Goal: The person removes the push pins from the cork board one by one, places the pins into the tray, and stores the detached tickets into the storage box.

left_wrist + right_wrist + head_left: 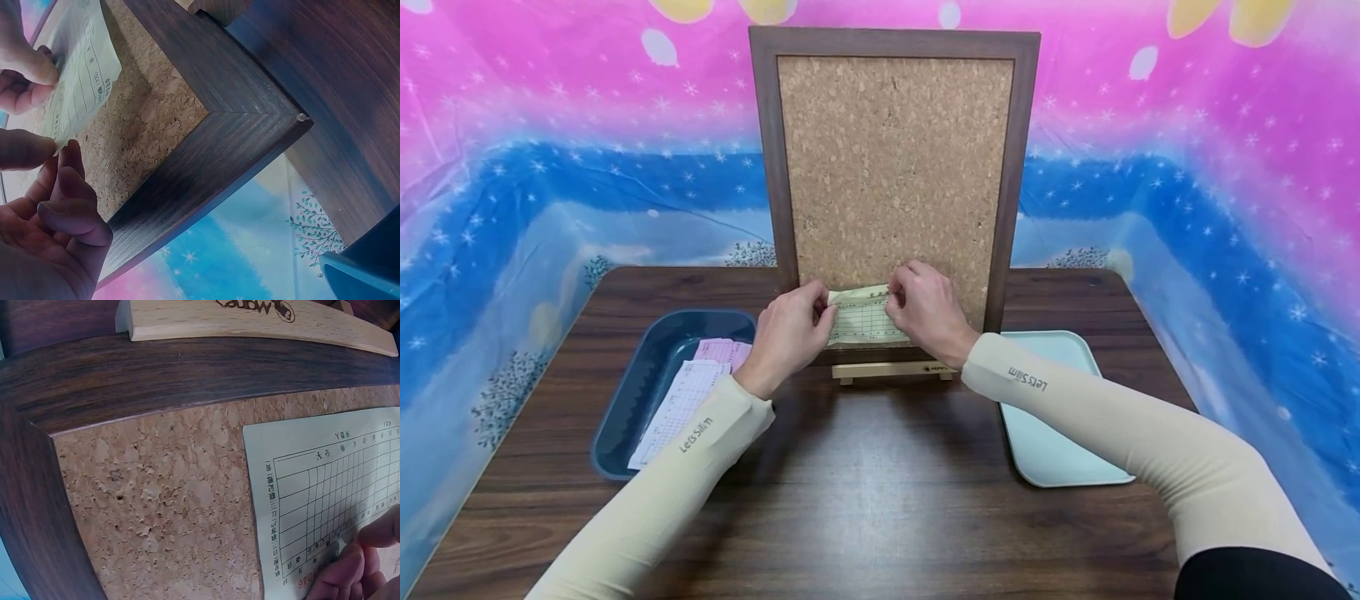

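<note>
A pale yellow receipt slip (863, 321) printed with a grid lies against the lower part of a framed corkboard (895, 167). My left hand (790, 329) pinches the slip's upper left corner between thumb and fingertip. In the left wrist view, that side of the slip curls away from the cork. The right hand (928, 312) has its thumb and fingers pinched together at the slip's upper right part. Seen from the right wrist, its fingertips (350, 565) meet on the slip's printed face. Whether they also hold something small is hidden.
A light wooden stand (887, 369) supports the board on the dark wood table (865, 500). To the left, a dark blue tray (613, 425) holds white slips (681, 408) and pink slips (718, 350). A pale mint tray (1060, 450) is at the right, partly under the right forearm.
</note>
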The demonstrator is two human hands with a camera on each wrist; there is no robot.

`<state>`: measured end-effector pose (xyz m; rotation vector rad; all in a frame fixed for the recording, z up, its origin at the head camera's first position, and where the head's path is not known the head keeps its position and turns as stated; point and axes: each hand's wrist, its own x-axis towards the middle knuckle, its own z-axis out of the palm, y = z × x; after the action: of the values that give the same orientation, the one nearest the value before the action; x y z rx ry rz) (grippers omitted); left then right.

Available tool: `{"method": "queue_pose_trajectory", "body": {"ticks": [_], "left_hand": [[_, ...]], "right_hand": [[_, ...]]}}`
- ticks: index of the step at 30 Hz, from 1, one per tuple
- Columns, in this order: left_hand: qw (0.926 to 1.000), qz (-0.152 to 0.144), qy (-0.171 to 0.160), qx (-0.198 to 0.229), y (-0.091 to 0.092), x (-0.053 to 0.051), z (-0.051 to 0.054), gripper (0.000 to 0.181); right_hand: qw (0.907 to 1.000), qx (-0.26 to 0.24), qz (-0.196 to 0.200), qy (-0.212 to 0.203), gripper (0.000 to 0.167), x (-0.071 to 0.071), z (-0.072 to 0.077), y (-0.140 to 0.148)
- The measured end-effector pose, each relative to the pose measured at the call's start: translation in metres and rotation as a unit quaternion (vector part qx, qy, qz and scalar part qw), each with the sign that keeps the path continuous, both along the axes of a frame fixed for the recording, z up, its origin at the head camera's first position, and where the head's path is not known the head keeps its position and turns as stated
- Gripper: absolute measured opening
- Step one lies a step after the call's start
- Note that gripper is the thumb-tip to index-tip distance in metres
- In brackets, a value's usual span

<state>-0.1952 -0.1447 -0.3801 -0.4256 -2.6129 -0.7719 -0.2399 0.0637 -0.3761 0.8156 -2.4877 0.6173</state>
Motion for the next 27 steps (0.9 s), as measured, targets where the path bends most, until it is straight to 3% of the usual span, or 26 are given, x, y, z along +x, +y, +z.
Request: {"method": "queue_pose_trajectory", "body": {"ticks": [5,15,27], "left_hand": [[1.0,0.0,0.0,0.0,0.001,0.0,0.001,0.01],[0.9998,0.01,0.002,0.019,-0.006,0.0,0.005,0.009],[0.9987,0.033,0.009,0.037,-0.016,0.001,0.015,0.011]], "right_hand": [[0.9999,-0.006,0.01,0.003,0.006,0.001,0.0,0.003],[0.9941,-0.035,0.088,0.053,0.009,0.004,-0.003,0.015],[0.9949,-0.027,0.091,0.032,0.008,0.006,0.0,0.026]]}}
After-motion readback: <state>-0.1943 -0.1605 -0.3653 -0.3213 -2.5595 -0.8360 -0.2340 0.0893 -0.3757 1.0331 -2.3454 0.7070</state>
